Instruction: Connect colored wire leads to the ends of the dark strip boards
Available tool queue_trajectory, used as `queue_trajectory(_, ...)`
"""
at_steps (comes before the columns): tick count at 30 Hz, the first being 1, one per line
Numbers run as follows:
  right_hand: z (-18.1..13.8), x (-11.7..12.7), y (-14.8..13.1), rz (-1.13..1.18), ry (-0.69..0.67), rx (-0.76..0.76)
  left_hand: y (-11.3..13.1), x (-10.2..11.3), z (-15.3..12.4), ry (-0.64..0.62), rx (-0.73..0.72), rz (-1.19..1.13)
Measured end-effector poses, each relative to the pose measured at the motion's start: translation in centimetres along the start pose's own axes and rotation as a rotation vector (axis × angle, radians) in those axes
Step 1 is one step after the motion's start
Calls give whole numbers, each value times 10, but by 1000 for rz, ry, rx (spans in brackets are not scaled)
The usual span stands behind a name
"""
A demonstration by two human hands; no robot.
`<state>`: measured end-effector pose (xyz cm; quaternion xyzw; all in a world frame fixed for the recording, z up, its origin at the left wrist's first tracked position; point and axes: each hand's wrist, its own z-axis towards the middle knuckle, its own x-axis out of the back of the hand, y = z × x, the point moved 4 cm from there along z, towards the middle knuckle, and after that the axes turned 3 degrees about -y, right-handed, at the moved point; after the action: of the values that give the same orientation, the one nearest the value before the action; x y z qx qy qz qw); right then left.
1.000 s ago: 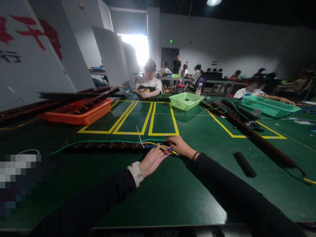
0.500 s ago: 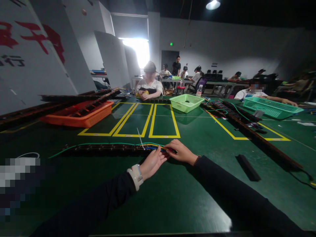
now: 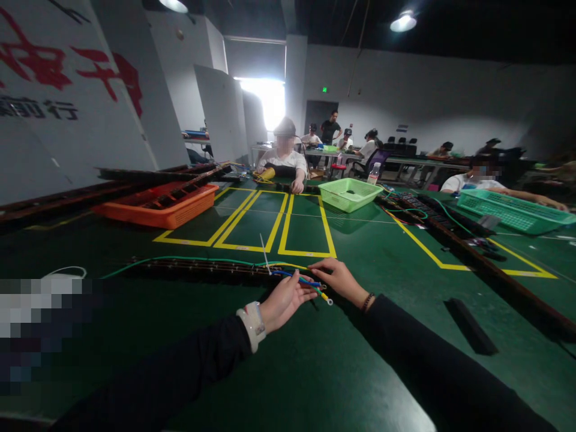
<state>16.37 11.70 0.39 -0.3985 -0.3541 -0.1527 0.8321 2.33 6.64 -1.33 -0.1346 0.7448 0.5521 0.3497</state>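
Note:
A bundle of coloured wires (image 3: 288, 273) runs off the right end of a long dark rail (image 3: 198, 273) lying across the table before me. My left hand (image 3: 288, 300) is closed from below on the blue and green wires, thumb on top. Ring terminals (image 3: 330, 302) stick out past its fingers. My right hand (image 3: 341, 281) pinches a yellow wire (image 3: 294, 266) near its end, just right of the left hand. A white cable tie (image 3: 264, 255) stands up from the bundle, its tail pointing upward. A green wire (image 3: 148, 260) lies along the rail's top.
An orange basket (image 3: 180, 212) with dark rails stands at left, a light green basket (image 3: 351, 197) farther back. A long dark rail (image 3: 490, 270) and a short black strip (image 3: 470, 326) lie at right. A co-worker (image 3: 283, 159) sits opposite; another person sits behind a teal basket (image 3: 517, 213).
The wire ends have come into view past my left fingers, and my right hand has drawn apart with the yellow wire. The view has shifted left. The co-worker opposite has put a hand forward.

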Motion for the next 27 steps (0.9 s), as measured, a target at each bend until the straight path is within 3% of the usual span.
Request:
queue_trajectory(3, 0, -2, -9, -142, -41, 101, -2, 1, 2, -6, 7, -7)
queue_trajectory(8, -8, 12, -28, -100, 73, 201, -2, 2, 3, -15, 9, -37)
queue_trajectory(14, -16, 5, -44, -177, -124, 408, -2, 3, 4, -9, 33, -81)
queue_trajectory(23, -12, -3, -33, -237, -64, 339, -4, 3, 7, 1, 63, -69)
queue_trajectory(27, -11, 1, -28, -153, 39, 281, -3, 3, 6, -24, 53, -39)
